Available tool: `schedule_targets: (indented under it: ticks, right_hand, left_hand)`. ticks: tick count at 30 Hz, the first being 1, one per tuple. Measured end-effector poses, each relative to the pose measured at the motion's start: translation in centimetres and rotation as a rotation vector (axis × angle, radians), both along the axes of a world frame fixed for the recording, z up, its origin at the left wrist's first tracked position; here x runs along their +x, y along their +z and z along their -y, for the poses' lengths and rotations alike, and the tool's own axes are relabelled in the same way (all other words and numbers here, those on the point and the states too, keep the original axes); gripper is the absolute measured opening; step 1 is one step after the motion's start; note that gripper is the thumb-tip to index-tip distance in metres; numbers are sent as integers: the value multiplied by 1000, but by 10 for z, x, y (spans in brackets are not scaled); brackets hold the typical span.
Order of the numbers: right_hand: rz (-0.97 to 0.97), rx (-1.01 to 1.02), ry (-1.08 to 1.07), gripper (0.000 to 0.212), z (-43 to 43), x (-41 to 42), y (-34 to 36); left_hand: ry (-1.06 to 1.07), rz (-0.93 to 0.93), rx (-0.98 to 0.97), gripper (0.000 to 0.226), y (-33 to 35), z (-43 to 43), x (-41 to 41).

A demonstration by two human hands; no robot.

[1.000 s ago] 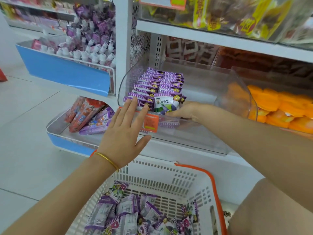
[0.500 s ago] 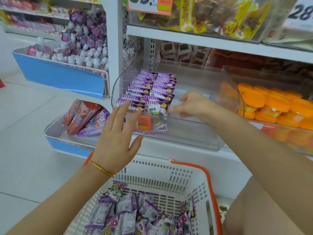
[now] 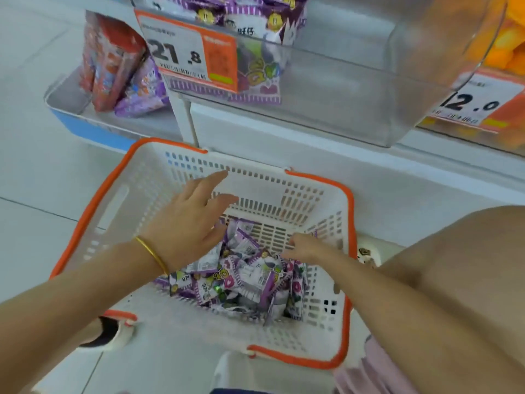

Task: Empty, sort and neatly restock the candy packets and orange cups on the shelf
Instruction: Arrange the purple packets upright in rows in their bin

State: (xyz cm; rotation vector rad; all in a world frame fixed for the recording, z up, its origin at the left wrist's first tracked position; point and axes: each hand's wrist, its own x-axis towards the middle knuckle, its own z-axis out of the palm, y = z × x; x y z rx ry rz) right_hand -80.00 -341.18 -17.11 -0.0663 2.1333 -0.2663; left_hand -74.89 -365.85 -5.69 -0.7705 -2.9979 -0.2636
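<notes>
A white basket with an orange rim stands on the floor below me, holding a loose heap of purple candy packets. My left hand hovers over the heap's left side, fingers spread and empty. My right hand reaches down to the heap's right side, fingertips at the packets; I cannot see a grip. Above, the clear shelf bin shows purple packets at its front left. Orange cups sit in the bin to the right.
A price tag reading 21.8 hangs on the clear bin's front, another tag further right. Red and purple bags lie in a low blue-edged tray at the left. My knee is beside the basket.
Both hands left the shelf bin and dropped down into the basket. My view tilted down from the shelf to the basket.
</notes>
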Motion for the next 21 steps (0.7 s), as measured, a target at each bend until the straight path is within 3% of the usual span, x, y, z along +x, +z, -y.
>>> schedule_targets:
  ticks: [2, 5, 7, 11, 14, 16, 18, 21]
  right_hand:
    - [14, 87, 73, 68, -1, 9, -38]
    - [-110, 107, 34, 38, -5, 8, -66]
    - [-136, 114, 2, 30, -7, 3, -74]
    - [-58, 100, -34, 54, -3, -6, -83]
    - [36, 17, -47, 49, 0, -4, -93]
    - [35, -29, -56, 40, -1, -2, -102]
    - [-29, -26, -77, 16, -2, 0, -105]
    - [-127, -50, -105, 49, 0, 1, -105]
  left_hand:
    - [20, 16, -19, 44, -6, 0, 2]
    - [62, 60, -25, 47, -11, 0, 2]
    - [80, 88, -26, 47, -14, 0, 3]
    - [98, 158, -20, 45, -19, -1, 4]
    - [100, 176, -31, 46, -22, 0, 6]
    - [111, 189, -32, 46, -23, 1, 6]
    - [127, 204, -31, 46, -23, 2, 6]
    - [139, 225, -28, 41, -23, 1, 7]
